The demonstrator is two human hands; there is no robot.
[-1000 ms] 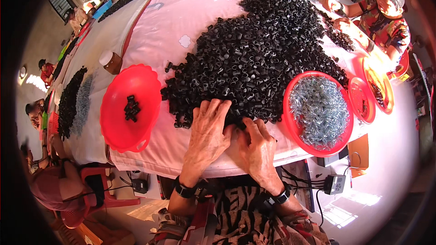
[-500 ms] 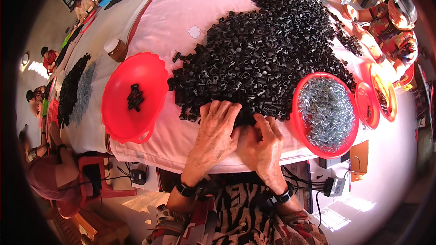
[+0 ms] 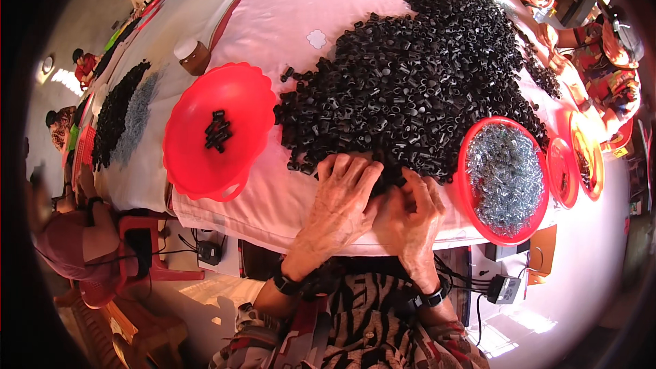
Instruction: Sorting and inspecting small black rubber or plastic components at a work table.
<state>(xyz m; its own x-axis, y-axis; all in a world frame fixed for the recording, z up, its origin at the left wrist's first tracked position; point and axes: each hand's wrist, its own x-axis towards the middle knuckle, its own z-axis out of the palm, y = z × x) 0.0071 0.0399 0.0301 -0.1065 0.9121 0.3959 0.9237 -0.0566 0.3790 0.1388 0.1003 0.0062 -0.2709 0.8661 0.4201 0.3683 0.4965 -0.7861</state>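
A broad heap of small black tubular plastic pieces (image 3: 410, 75) spreads over the pink cloth in front of me. My left hand (image 3: 336, 198) rests at the heap's near edge, its fingers curled down among the pieces. Close beside it on the right, my right hand (image 3: 415, 215) is closed too, thumb and fingers bent toward the same edge. Whatever the fingertips hold is hidden. To the left, a red scalloped plastic basket (image 3: 188, 116) holds a small cluster of black pieces (image 3: 219, 131). On the right, a red basket (image 3: 467, 201) is full of shiny silvery-blue pieces resembling small springs (image 3: 506, 178).
Two smaller trays, one red (image 3: 559, 171) and one orange (image 3: 594, 178), stand beyond the right basket. A brown jar with a white lid (image 3: 193, 56) is at the upper left. Co-workers sit along the right (image 3: 615, 89) and left sides. Cables and a black box (image 3: 503, 290) hang below the table edge.
The whole scene has shifted slightly to the right as the view turned. Both hands stay at the near edge of the heap, with their fingers still curled.
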